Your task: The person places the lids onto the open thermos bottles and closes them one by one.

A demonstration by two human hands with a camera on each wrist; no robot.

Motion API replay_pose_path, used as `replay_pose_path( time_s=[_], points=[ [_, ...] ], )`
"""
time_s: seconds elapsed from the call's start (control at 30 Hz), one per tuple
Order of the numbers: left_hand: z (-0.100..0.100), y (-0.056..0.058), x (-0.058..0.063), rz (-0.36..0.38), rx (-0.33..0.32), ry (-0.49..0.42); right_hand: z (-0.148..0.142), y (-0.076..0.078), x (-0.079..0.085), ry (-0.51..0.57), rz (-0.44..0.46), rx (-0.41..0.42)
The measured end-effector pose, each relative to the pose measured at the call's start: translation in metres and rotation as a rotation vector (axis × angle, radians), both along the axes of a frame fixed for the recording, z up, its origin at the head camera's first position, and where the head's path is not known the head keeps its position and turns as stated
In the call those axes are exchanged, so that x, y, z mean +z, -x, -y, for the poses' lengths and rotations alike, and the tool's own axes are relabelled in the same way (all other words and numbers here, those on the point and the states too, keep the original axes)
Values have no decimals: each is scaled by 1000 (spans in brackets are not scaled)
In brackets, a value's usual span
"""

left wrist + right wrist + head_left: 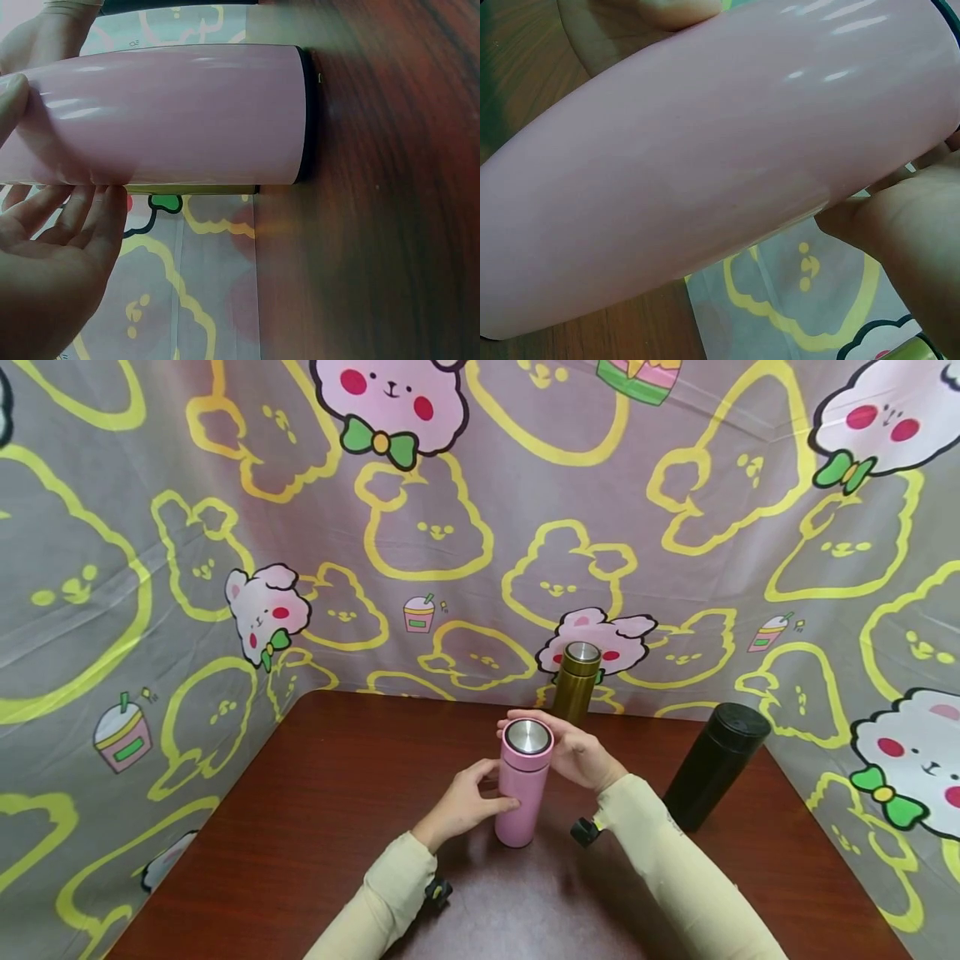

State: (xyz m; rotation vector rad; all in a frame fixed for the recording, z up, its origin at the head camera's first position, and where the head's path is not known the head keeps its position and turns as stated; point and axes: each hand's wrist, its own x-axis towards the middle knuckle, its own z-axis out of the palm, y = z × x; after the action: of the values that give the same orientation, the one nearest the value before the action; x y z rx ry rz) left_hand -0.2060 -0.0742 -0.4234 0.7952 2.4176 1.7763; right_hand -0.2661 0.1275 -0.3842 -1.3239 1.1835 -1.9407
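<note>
A pink vacuum flask (521, 802) with a black seam and a silver disc on its lid stands upright in front of me. My left hand (459, 806) grips its body from the left, thumb across the front; in the left wrist view, fingers of the left hand (67, 259) pass behind the flask. Beyond the lid, my right hand (573, 747) reaches from the right with fingers extended behind it, fingertips showing past its left edge. The right wrist view has the right hand (907, 217) against the flask's side, its fingers partly hidden.
Behind the right hand stands a gold flask (573, 689), near the patterned cloth (442, 643). A black flask (712, 768) stands to the right, beside the right forearm. Brown tabletop (322, 777) extends to the left.
</note>
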Motion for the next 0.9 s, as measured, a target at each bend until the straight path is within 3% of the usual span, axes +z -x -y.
replay_pose_path(
  time_s=[0.53,0.9],
  points=[
    [0,-2,-1,-28,9,7,-4,-2,-2,-5,-41,-38],
    [1,-3,0,-5,20,23,-8,-8,-3,-49,-54,-155]
  ],
)
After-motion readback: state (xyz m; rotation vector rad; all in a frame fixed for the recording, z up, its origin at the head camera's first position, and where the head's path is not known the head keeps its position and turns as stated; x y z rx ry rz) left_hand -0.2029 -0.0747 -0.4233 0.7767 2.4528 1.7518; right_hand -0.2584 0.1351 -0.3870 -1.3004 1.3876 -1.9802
